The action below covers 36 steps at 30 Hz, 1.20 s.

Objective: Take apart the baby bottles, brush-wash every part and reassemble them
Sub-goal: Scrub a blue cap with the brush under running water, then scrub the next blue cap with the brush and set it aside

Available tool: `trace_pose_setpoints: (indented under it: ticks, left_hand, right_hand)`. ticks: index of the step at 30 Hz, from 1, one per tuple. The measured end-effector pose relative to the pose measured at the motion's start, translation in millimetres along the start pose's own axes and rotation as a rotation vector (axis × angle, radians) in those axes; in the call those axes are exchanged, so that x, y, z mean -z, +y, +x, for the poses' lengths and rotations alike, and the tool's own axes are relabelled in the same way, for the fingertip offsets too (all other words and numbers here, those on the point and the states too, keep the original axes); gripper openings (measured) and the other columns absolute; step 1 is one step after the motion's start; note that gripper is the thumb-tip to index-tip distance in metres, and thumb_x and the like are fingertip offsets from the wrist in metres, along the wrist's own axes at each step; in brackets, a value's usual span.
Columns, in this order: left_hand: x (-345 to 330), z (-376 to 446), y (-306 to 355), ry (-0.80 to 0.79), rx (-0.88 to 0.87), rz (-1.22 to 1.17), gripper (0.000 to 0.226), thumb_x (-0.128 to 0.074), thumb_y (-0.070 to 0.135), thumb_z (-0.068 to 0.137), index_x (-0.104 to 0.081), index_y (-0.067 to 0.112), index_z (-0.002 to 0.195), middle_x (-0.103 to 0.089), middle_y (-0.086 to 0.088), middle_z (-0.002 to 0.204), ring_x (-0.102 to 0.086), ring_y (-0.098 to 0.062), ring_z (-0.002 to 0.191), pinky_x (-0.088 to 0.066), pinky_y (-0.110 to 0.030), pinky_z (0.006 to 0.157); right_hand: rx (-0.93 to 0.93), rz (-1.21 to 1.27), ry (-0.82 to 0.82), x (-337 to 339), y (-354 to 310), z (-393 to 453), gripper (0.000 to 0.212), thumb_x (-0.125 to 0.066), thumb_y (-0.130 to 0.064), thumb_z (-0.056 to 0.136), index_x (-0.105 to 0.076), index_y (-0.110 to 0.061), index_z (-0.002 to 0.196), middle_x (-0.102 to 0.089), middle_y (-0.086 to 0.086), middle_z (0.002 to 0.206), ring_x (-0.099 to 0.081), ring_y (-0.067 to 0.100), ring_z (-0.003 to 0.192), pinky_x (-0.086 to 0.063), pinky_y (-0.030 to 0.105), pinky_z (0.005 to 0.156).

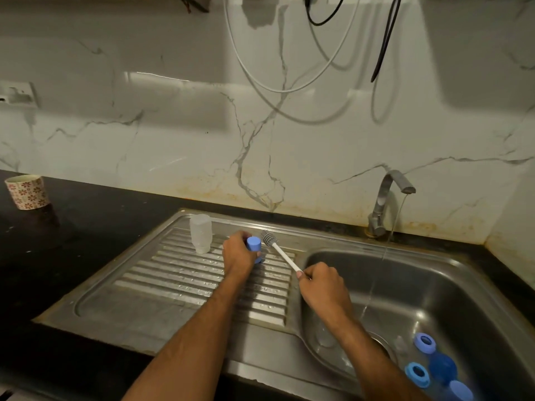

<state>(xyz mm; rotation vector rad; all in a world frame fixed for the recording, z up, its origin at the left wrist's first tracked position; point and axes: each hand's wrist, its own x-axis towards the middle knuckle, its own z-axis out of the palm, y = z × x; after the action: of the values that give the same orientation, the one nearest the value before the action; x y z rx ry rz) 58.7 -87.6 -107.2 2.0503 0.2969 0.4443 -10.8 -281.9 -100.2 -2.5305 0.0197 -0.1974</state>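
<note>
- head view, far left: a flowered cup [26, 191] stood on the dark counter [86, 233], well apart from the work and unlikely to be disturbed.
- a clear bottle [200, 233] stood mouth-down on the ribbed drainboard [185, 273], just left of the left hand. my judgement: a sideways sweep of that hand or forearm could have knocked it over, since it balanced on its narrow neck on wet ridges.
- the left hand [237, 254] reached forward over the drainboard, back of the hand up, fingers curled round a blue cap [254, 248] that seemed to rest on the ridges. a wet cap could have slipped from the grip under brush pressure and skidded toward the sink [434, 285].
- the brush [278, 249] lay slanted between the hands, its grey bristle head just beside the cap's right edge; whether it touched the cap could not be told. scrubbing only the outside would have left the cap's inside unwashed.
- the right hand [322, 283] pinched the low end of the white handle, wrist over the sink's left rim. holding so far back gave little control, so the head might have slid off the cap.
- the tap [386, 204] ran a thin stream into the sink, away from both hands; no rinsing reached the cap there.
- at lower right, blue rings [421, 358] and other blue parts waited in the sink near the drain; most of the washing seemed undone, and small parts there could have been overlooked.
</note>
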Motion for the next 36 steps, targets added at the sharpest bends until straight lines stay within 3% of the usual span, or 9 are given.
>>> trace_pose_setpoints:
  ticks: [8, 15, 22, 32, 36]
  left_hand:
    - [0.4, 2.3, -5.9, -0.019, 0.016, 0.016, 0.053, -0.087, 0.007, 0.073, -0.062, 0.009, 0.12, -0.067, -0.009, 0.121, -0.062, -0.022, 0.113, -0.052, -0.037, 0.1]
    - [4.5, 5.9, 0.1, 0.035, 0.037, 0.01, 0.057, -0.087, 0.009, 0.074, -0.062, 0.007, 0.126, -0.067, -0.011, 0.125, -0.063, -0.025, 0.115, -0.053, -0.039, 0.101]
    - [11.0, 1.4, 18.6, 0.106, -0.057, -0.025, 0.056, -0.085, 0.009, 0.077, -0.062, 0.003, 0.127, -0.066, -0.013, 0.126, -0.062, -0.026, 0.118, -0.051, -0.035, 0.1]
    - [-27.7, -34.4, 53.8, 0.049, -0.095, -0.038, 0.053, -0.086, 0.009, 0.076, -0.064, 0.008, 0.124, -0.068, -0.007, 0.122, -0.063, -0.021, 0.114, -0.052, -0.031, 0.096]
    - [-60.0, -54.1, 61.8, -0.012, -0.062, -0.066, 0.044, -0.083, 0.006, 0.078, -0.063, 0.013, 0.118, -0.068, -0.006, 0.12, -0.063, -0.021, 0.111, -0.053, -0.034, 0.097]
  right_hand:
    - [-0.003, 0.004, -0.017, -3.2, 1.7, 1.3, 0.029, -0.057, -0.05, 0.098, -0.068, -0.024, 0.093, -0.067, -0.008, 0.082, -0.065, 0.012, 0.074, -0.058, 0.035, 0.064]
    - [0.002, 0.005, -0.005, 9.8, -1.5, -1.3, 0.028, -0.057, -0.042, 0.102, -0.07, -0.019, 0.091, -0.064, -0.008, 0.077, -0.057, 0.005, 0.067, -0.035, 0.022, 0.05]
    - [-0.032, 0.015, 0.027, 29.1, 3.2, -6.3, 0.028, -0.057, -0.042, 0.101, -0.072, -0.021, 0.089, -0.065, -0.006, 0.074, -0.06, 0.011, 0.067, -0.037, 0.025, 0.05]
    - [-0.1, 0.027, 0.064, 68.2, 29.9, -29.5, 0.024, -0.059, -0.039, 0.101, -0.074, -0.021, 0.094, -0.066, -0.005, 0.075, -0.061, 0.011, 0.068, -0.04, 0.025, 0.052]
    - [-0.135, 0.017, 0.1, 88.1, 55.8, -37.4, 0.031, -0.058, -0.04, 0.1, -0.071, -0.02, 0.081, -0.066, -0.004, 0.071, -0.063, 0.014, 0.066, -0.05, 0.03, 0.056]
